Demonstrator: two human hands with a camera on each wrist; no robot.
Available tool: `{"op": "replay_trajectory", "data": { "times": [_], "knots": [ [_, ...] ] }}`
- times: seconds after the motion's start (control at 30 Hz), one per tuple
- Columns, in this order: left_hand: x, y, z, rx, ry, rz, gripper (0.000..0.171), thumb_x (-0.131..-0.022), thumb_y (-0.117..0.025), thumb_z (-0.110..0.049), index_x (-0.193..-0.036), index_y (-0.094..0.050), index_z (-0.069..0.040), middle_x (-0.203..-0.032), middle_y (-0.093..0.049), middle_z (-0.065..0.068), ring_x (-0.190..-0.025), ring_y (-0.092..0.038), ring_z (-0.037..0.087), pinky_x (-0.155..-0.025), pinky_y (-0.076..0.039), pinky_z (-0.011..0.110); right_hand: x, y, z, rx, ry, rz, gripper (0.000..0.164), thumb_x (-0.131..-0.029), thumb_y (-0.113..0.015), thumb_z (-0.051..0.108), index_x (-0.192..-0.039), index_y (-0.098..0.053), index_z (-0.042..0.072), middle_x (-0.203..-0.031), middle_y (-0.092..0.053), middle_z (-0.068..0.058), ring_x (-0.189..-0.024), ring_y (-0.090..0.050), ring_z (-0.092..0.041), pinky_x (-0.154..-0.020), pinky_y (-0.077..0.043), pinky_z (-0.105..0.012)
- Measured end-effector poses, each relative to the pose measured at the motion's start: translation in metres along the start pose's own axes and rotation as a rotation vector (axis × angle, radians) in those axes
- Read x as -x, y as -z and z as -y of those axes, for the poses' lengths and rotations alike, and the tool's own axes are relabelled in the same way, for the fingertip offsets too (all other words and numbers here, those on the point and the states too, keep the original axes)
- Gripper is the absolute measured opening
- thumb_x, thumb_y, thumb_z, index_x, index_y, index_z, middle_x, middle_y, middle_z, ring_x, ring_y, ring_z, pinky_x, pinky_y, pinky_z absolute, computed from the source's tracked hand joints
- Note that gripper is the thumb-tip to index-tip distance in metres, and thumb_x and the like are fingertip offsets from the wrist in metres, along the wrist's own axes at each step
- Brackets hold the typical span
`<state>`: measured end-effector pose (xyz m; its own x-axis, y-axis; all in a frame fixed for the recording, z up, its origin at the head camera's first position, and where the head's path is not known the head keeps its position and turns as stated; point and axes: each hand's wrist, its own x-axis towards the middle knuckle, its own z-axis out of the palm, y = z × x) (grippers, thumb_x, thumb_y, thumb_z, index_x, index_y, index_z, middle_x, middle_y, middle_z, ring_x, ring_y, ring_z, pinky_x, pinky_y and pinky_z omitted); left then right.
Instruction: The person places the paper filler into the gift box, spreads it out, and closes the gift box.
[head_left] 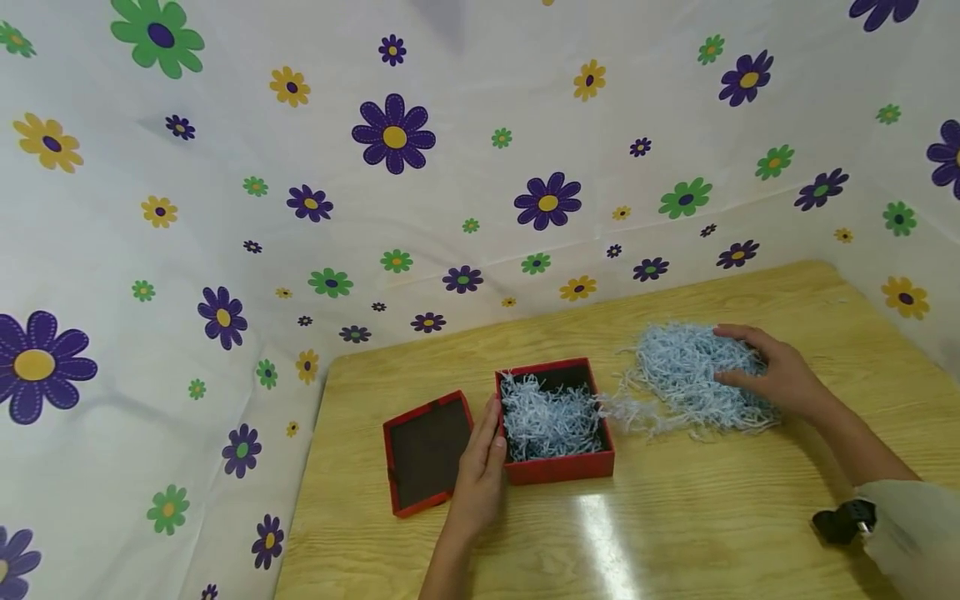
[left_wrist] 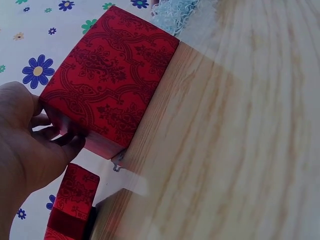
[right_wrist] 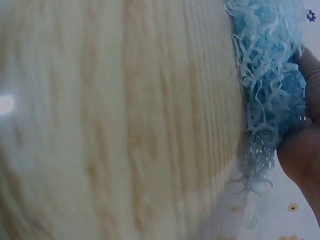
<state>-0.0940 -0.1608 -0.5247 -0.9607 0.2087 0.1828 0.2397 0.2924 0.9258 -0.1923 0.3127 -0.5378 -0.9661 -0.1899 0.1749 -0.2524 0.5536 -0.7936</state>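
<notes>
Two hands are seen at a wooden table; the red box, partly filled with blue paper shred, is set between them, its left wall touched by the left hand, fingers nearly straight and nothing gripped; the right hand is held loosely open, thumb and fingers parted, at the right side of the shred pile; strands could be scattered or snagged if the pile were lifted loosely, and the box could be shoved askew by too firm a press; between pile and box, loose strands and the right rim are met; the lid is partly covered by the left hand; flowered cloth is hung behind.
</notes>
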Motion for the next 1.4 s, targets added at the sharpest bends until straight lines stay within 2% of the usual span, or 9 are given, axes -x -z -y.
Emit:
{"op": "replay_trajectory", "data": {
  "times": [0.07, 0.17, 0.23, 0.33, 0.5, 0.67, 0.9, 1.2, 1.4],
  "knots": [
    [0.0, 0.0, 0.0, 0.002, 0.0, -0.003, 0.056, -0.115, -0.039, -0.008, -0.17, -0.023, -0.012, -0.175, -0.019, -0.004, -0.163, -0.015, 0.023, -0.123, -0.017, 0.016, 0.0, -0.002, 0.002, 0.051, 0.01, -0.075, 0.049, -0.096, -0.078, 0.006, -0.142, -0.063, 0.004, -0.147, -0.056, -0.026, -0.13, -0.059, -0.024, -0.104, -0.05, -0.049],
    [0.0, 0.0, 0.001, 0.007, -0.009, -0.006, 0.056, -0.115, -0.038, -0.007, -0.169, -0.023, -0.01, -0.176, -0.018, -0.002, -0.163, -0.015, 0.025, -0.123, -0.016, 0.016, 0.001, -0.003, 0.006, 0.065, -0.006, -0.169, 0.028, -0.099, -0.074, 0.004, -0.127, -0.072, 0.005, -0.124, -0.07, -0.007, -0.083, -0.056, 0.005, -0.068, -0.048, -0.023],
    [0.001, 0.0, 0.001, 0.009, -0.007, -0.008, 0.056, -0.115, -0.038, -0.007, -0.169, -0.023, -0.01, -0.176, -0.018, -0.002, -0.163, -0.014, 0.025, -0.123, -0.016, 0.016, 0.001, -0.002, 0.011, 0.043, -0.03, -0.206, 0.023, -0.1, -0.074, 0.007, -0.123, -0.073, 0.006, -0.104, -0.07, 0.005, -0.067, -0.046, 0.005, -0.055, -0.04, -0.023],
    [0.001, 0.0, 0.001, 0.007, 0.0, -0.012, 0.056, -0.115, -0.039, -0.007, -0.169, -0.023, -0.01, -0.176, -0.019, 0.0, -0.163, -0.015, 0.025, -0.122, -0.016, 0.015, 0.0, 0.004, 0.021, 0.001, -0.04, -0.233, 0.021, -0.101, -0.073, 0.01, -0.121, -0.073, 0.005, -0.088, -0.063, 0.017, -0.05, -0.033, -0.015, -0.046, -0.033, -0.033],
    [0.002, 0.0, 0.0, 0.002, 0.011, -0.013, 0.056, -0.115, -0.039, -0.008, -0.169, -0.023, -0.011, -0.176, -0.019, -0.003, -0.163, -0.015, 0.024, -0.122, -0.016, 0.015, -0.008, 0.017, 0.039, -0.032, 0.025, -0.288, 0.02, -0.097, -0.075, 0.001, -0.118, -0.074, 0.001, -0.092, -0.065, 0.027, -0.049, -0.032, -0.014, -0.046, -0.029, -0.033],
    [0.001, 0.0, 0.001, 0.008, 0.008, -0.008, 0.057, -0.115, -0.038, -0.007, -0.17, -0.023, -0.013, -0.176, -0.019, -0.001, -0.163, -0.014, 0.024, -0.123, -0.015, 0.016, -0.014, 0.028, 0.059, -0.051, 0.062, -0.325, 0.022, -0.094, -0.076, -0.004, -0.116, -0.074, -0.002, -0.08, -0.064, 0.026, -0.044, -0.029, -0.007, -0.042, -0.026, -0.033],
    [0.0, -0.002, 0.002, 0.009, 0.019, 0.001, 0.055, -0.117, -0.037, -0.014, -0.17, -0.022, -0.016, -0.176, -0.018, 0.001, -0.163, -0.013, 0.021, -0.122, -0.016, 0.015, -0.026, 0.042, 0.102, -0.068, 0.128, -0.379, 0.021, -0.093, -0.075, -0.008, -0.113, -0.075, -0.003, -0.082, -0.067, 0.031, -0.039, -0.025, -0.005, -0.039, -0.024, -0.033],
    [0.002, -0.002, 0.001, 0.004, 0.018, -0.006, 0.055, -0.117, -0.037, -0.015, -0.17, -0.022, -0.016, -0.176, -0.019, 0.003, -0.162, -0.015, 0.021, -0.122, -0.016, 0.015, -0.046, 0.052, 0.162, -0.124, 0.284, -0.4, 0.022, -0.09, -0.074, -0.014, -0.11, -0.076, -0.006, -0.096, -0.072, 0.021, -0.042, -0.028, -0.008, -0.04, -0.025, -0.028],
    [0.003, -0.001, -0.002, -0.016, -0.012, -0.006, 0.055, -0.117, -0.037, -0.015, -0.169, -0.022, -0.011, -0.176, -0.019, 0.004, -0.163, -0.014, 0.023, -0.123, -0.016, 0.016, -0.058, 0.049, 0.205, -0.2, 0.415, -0.35, 0.024, -0.089, -0.069, -0.022, -0.111, -0.073, -0.012, -0.102, -0.076, 0.013, -0.042, -0.025, -0.009, -0.039, -0.022, -0.029]
  ]
}}
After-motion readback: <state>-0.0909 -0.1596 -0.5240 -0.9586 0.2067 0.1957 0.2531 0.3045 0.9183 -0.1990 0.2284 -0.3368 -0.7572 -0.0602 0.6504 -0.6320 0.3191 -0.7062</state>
